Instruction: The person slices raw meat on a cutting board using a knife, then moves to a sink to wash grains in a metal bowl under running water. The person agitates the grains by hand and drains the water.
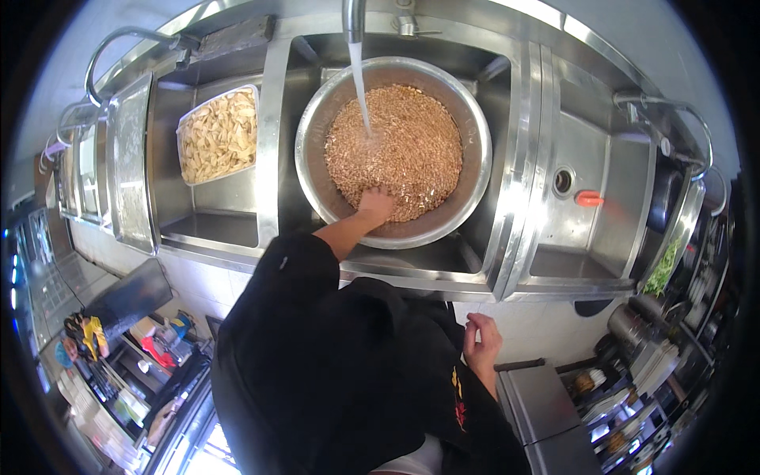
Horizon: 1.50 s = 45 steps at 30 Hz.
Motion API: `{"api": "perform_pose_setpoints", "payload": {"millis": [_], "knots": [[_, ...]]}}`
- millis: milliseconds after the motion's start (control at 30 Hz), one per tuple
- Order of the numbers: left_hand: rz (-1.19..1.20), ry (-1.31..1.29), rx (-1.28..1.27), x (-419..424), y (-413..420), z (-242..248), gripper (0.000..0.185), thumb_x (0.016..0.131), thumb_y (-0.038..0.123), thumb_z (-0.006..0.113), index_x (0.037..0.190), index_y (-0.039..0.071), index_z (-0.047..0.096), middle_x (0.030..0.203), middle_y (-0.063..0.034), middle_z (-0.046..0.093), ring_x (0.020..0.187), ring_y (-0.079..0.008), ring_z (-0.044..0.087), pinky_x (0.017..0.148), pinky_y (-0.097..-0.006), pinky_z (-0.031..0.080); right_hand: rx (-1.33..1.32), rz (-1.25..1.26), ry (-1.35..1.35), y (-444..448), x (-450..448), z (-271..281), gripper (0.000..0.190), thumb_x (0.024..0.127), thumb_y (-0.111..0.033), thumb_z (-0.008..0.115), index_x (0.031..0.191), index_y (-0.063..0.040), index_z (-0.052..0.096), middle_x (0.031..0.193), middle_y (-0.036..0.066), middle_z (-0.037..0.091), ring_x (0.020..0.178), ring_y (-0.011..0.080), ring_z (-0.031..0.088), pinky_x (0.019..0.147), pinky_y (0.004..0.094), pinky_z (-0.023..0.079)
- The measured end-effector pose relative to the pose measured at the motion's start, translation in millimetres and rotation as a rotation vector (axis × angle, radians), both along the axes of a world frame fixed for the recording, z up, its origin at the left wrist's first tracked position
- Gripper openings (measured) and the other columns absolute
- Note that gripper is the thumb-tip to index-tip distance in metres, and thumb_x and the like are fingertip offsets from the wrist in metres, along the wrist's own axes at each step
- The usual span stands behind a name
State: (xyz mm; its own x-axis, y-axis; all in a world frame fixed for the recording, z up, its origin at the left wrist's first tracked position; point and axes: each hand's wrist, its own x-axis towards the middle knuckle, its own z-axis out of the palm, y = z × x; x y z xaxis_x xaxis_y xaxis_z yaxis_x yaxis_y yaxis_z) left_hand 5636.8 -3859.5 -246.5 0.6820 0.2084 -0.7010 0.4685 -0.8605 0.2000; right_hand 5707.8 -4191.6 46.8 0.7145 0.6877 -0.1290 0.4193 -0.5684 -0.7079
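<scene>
A large round steel bowl (306, 154) sits in the middle sink basin, filled well up with small reddish-brown peanuts or beans (409, 142). Water (358, 77) runs from a tap spout (354, 24) onto them. My left hand (376, 205) reaches over the bowl's near rim, its fingertips partly sunk among the peanuts or beans; whether it grasps any is hidden. My right hand (484, 344) hangs beside my body, outside the sink's front edge. Its fingers are loosely curled, with a gap at the thumb and nothing seen in them.
In the left basin stands a white plastic tub (179, 148) of pale sliced food (219, 135). The right basin (573, 237) holds an orange-red object (589, 198) beside its drain (562, 180). Leafy greens (661, 270) lie farther right. A person (83, 341) is behind at left.
</scene>
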Motion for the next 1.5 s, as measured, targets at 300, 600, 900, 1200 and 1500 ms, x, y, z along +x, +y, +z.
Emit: {"api": "perform_pose_setpoints", "payload": {"millis": [300, 600, 900, 1200, 1500], "knots": [[0.071, -0.166, -0.07, 12.5, -2.8, -15.0, 0.025, 0.092, 0.016, 0.053, 0.109, 0.008, 0.07, 0.118, -0.0189, 0.064, 0.11, -0.0342, 0.062, 0.086, -0.0481, 0.053, -0.028, -0.137, 0.016, -9.0, -12.9, 3.5, 0.023, 0.083, 0.009, 0.063, 0.102, -0.003, 0.066, 0.092, 0.016, 0.068, 0.079, 0.0326, 0.068, 0.071, 0.037, 0.055], [0.87, -0.336, -0.757, 3.8, -1.0, -41.0, 0.029, 0.098, 0.019, 0.051, 0.085, -0.002, 0.067, 0.076, -0.0144, 0.068, 0.065, -0.0218, 0.068, 0.058, -0.0368, 0.056, -0.004, -0.3, 0.122, -11.1, -26.1, -3.0, 0.018, 0.087, 0.006, 0.062, 0.102, -0.002, 0.067, 0.092, 0.015, 0.069, 0.075, 0.0255, 0.068, 0.069, 0.033, 0.054], [1.093, -0.095, -0.891, 4.4, 0.1, -17.4, 0.03, 0.1, 0.024, 0.05, 0.087, 0.001, 0.063, 0.072, -0.0087, 0.063, 0.06, -0.0188, 0.064, 0.054, -0.0332, 0.056, 0.01, -0.491, 0.309, -31.2, -45.2, -18.0, 0.014, 0.094, -0.001, 0.06, 0.106, -0.002, 0.068, 0.095, 0.013, 0.07, 0.077, 0.0202, 0.07, 0.066, 0.0305, 0.056], [1.119, -0.185, -0.876, -13.5, 7.9, 12.6, 0.026, 0.1, 0.021, 0.054, 0.102, -0.004, 0.065, 0.087, -0.014, 0.068, 0.071, -0.0224, 0.069, 0.063, -0.0353, 0.061, 0.109, -0.704, 0.44, -99.6, -68.3, -57.4, 0.017, 0.097, -0.007, 0.059, 0.111, 0.0, 0.068, 0.093, 0.011, 0.072, 0.075, 0.0165, 0.069, 0.067, 0.0282, 0.055], [1.256, -0.455, -0.992, -9.0, -1.9, 85.2, 0.029, 0.104, 0.015, 0.046, 0.114, -0.01, 0.057, 0.1, -0.0233, 0.067, 0.088, -0.0335, 0.072, 0.078, -0.0417, 0.063, 0.131, -1.079, 0.688, -245.8, -120.9, -159.7, 0.023, 0.099, -0.012, 0.055, 0.117, -0.001, 0.064, 0.097, 0.012, 0.071, 0.07, 0.0162, 0.067, 0.058, 0.0273, 0.054]]}}
